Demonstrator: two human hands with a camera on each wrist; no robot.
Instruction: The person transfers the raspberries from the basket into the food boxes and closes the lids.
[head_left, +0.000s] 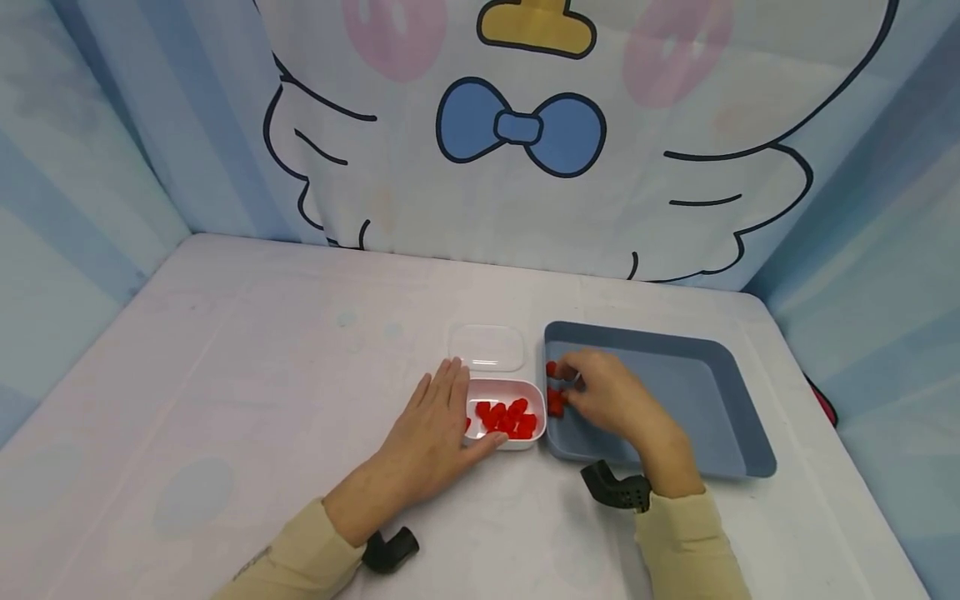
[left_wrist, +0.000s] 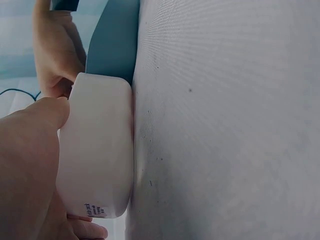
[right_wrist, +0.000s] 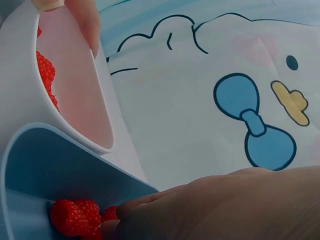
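A small white box with a pink inside (head_left: 510, 388) holds several red raspberries (head_left: 517, 421). My left hand (head_left: 431, 433) lies along its left end, fingers straight, with the thumb resting at the near rim. In the left wrist view the thumb touches the box's white wall (left_wrist: 97, 150). My right hand (head_left: 611, 396) reaches into the blue-grey tray (head_left: 675, 367) at its left wall, fingers bent. In the right wrist view its thumb and finger pinch a raspberry (right_wrist: 108, 214), partly hidden by them. Other raspberries (right_wrist: 75, 216) lie close beside it in the tray.
A clear shallow lid (head_left: 487, 347) lies on the white-covered table (head_left: 247, 375) behind the box. The tray stands right against the box's right side. A printed cloth with a blue bow tie (head_left: 521, 127) hangs behind the table, and blue-striped curtains (head_left: 67, 208) enclose the sides.
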